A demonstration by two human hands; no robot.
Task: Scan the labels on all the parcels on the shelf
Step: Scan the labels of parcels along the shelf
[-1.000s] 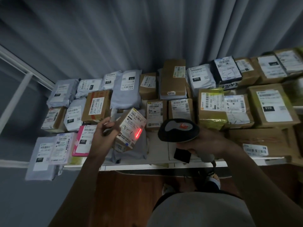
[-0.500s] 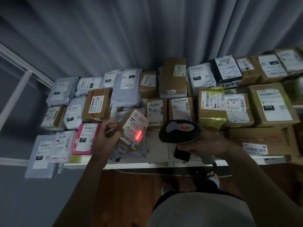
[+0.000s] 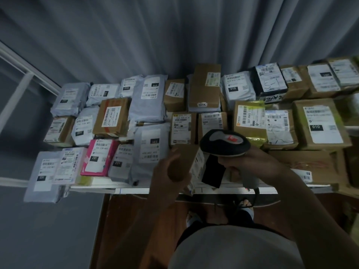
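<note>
Several labelled parcels cover the white shelf: grey mailer bags, brown boxes and a pink packet. My left hand grips a small brown box near the shelf's front edge, with its labelled side turned toward the right and partly hidden. My right hand grips the handle of a black barcode scanner, whose head sits just right of the box. No red scan light shows on the box. A grey mailer bag with a white label lies uncovered to the left of the box.
A grey curtain hangs behind the shelf. A white frame rail runs along the left. Below the shelf edge is brown wooden floor, and my feet show there. Larger brown boxes crowd the right end.
My left hand has carried the small box to the right, beside the scanner, and turned it. The red scan line is gone from its label. The grey mailer beneath is now uncovered.
</note>
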